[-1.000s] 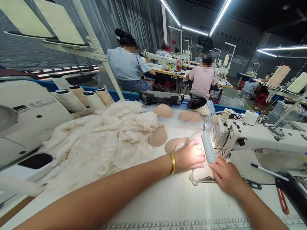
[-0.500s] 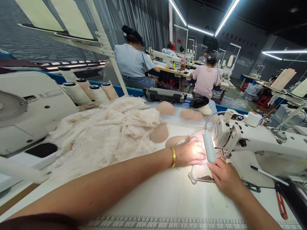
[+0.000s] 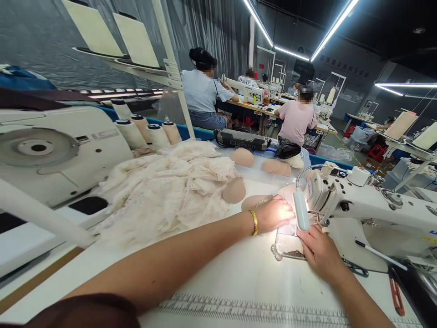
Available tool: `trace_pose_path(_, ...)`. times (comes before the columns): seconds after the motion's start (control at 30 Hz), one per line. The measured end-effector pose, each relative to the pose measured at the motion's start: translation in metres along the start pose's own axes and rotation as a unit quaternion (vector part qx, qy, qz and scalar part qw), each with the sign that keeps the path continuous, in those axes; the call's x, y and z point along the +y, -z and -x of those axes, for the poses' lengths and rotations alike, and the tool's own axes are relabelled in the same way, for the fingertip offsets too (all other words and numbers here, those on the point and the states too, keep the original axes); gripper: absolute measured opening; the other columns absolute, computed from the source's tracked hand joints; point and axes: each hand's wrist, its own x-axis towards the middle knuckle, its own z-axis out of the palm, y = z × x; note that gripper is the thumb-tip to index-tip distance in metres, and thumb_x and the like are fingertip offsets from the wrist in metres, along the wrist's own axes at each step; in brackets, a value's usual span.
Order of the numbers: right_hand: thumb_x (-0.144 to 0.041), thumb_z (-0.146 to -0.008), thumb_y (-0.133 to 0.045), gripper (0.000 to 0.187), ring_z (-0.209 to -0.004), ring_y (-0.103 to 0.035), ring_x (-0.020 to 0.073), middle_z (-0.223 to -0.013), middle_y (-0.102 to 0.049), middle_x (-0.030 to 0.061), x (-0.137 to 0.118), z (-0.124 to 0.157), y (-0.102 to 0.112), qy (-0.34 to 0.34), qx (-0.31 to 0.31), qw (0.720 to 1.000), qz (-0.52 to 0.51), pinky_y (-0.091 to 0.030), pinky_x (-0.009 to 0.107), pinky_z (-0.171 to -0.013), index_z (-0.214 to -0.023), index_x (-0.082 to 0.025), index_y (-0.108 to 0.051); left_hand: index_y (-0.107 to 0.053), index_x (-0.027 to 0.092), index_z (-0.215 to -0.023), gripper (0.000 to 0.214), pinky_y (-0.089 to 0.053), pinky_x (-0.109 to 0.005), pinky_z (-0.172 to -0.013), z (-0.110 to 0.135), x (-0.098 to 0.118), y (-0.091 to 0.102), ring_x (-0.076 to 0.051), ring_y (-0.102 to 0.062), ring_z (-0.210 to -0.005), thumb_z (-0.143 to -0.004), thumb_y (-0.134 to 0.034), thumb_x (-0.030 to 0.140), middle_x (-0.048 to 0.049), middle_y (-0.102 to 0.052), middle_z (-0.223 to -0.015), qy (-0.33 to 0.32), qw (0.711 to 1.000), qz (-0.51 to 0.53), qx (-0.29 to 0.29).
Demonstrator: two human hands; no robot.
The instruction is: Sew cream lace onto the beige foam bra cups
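The bench [image 3: 239, 278] spreads in front of me, white and broad. A heap of cream, fringed fabric [image 3: 180, 187] covers much of its left part, and a white sewing machine [image 3: 368, 196] stands along its right. Another white machine [image 3: 99, 159] sits at the far left. Beyond, a person in a light blue shirt [image 3: 201, 91] and one in pink [image 3: 295, 116] sit at benches of their own.

My left hand [image 3: 276, 214] lies palm down, fingers together, on a pale piece of cloth [image 3: 288, 231], which rests on the bench by the machine's needle end. My right hand [image 3: 319, 250] is just to the right, fingertips brought in at the cloth; the lamp partly covers that spot, so I can't tell whether they pinch it. My two hands are close but apart.

Past them is a clear plastic tray [image 3: 252, 173] with rounded beige pads [image 3: 276, 167] in it. Thread cones [image 3: 131, 135] stand behind the heap. The small lamp [image 3: 301, 212] glares on my left fingers. A pen [image 3: 382, 256] lies below the machine's arm, and a gold bracelet [image 3: 253, 222] circles my left wrist.
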Motion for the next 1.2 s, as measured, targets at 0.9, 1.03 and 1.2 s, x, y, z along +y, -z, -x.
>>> trace_pose_path(0.9, -0.068, -0.093, -0.057, 0.063, -0.122, -0.062, 0.0300, -0.138, -0.064, 0.0081, -0.122, 0.008, 0.002, -0.393, 0.092, 0.689, -0.602, -0.054, 0.045, -0.098, -0.148, -0.035, -0.052, -0.076, 0.012, -0.109, 0.055, -0.053, -0.030, -0.083, 0.075, 0.152, 0.047, -0.024, -0.069, -0.091, -0.065, -0.095, 0.038, -0.0116, -0.077, -0.099, 0.336, 0.439, 0.807, 0.207)
trace_pose_path(1.03, -0.057, -0.087, -0.073, 0.082, -0.111, -0.069, 0.0299, -0.132, -0.068, 0.0099, -0.125, 0.008, -0.003, -0.390, 0.111, 0.617, -0.674, -0.057, 0.045, -0.090, -0.156, -0.034, -0.035, -0.076, 0.015, -0.110, 0.055, -0.053, -0.031, -0.083, 0.072, 0.150, 0.048, -0.023, -0.069, -0.092, -0.064, -0.095, 0.037, -0.0109, -0.077, -0.100, 0.352, 0.417, 0.803, 0.240)
trace_pose_path(1.2, -0.041, -0.079, -0.086, 0.096, -0.099, -0.072, 0.0273, -0.110, -0.075, 0.0070, -0.131, 0.013, -0.013, -0.405, 0.134, 0.590, -0.685, -0.058, 0.042, -0.086, -0.155, -0.029, -0.029, -0.078, 0.012, -0.093, 0.045, -0.052, -0.030, -0.081, 0.062, 0.141, 0.041, -0.023, -0.068, -0.087, -0.065, -0.093, 0.045, -0.0108, -0.077, -0.091, 0.415, 0.364, 0.778, 0.300)
